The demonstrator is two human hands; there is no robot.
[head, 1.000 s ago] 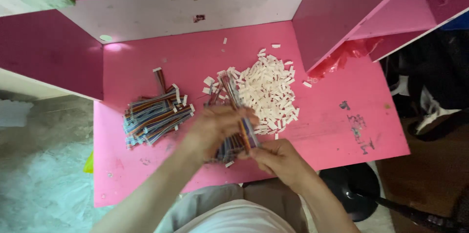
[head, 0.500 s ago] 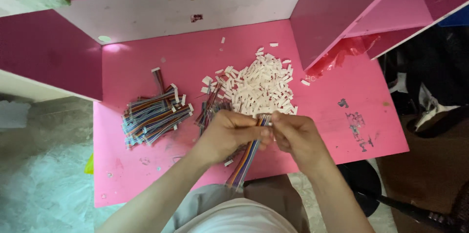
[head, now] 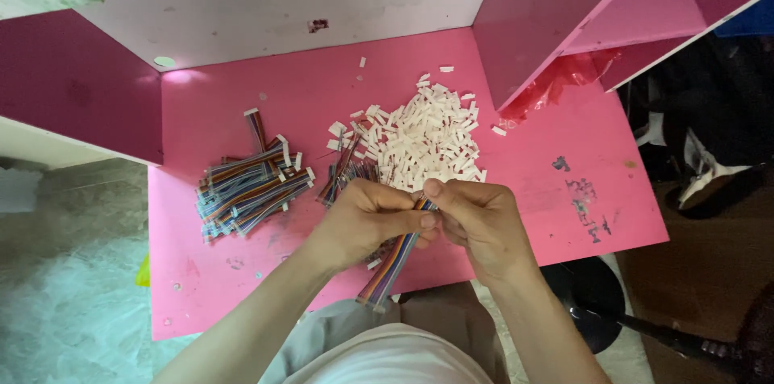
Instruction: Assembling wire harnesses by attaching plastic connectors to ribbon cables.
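My left hand [head: 367, 219] and my right hand [head: 480, 219] meet over the front of a pink desk [head: 564, 215]. Both pinch the top end of a multicoloured ribbon cable [head: 391, 267] that hangs down toward my lap. Whether a white connector sits at the cable's tip is hidden by my fingers. Just beyond my hands lies a heap of small white plastic connectors [head: 423, 138]. A few loose ribbon cables [head: 343, 174] lie next to the heap. To the left rests a stack of ribbon cables with white ends [head: 246, 186].
Pink shelf panels [head: 556, 21] stand at the back right and a dark pink panel [head: 76, 86] at the left. A white back wall [head: 282, 5] closes the desk. A black chair base [head: 597, 299] and dark items sit on the floor at right.
My hands have drawn together and come nearer to me, lifting one ribbon cable off the small pile. The cable now hangs below my hands.
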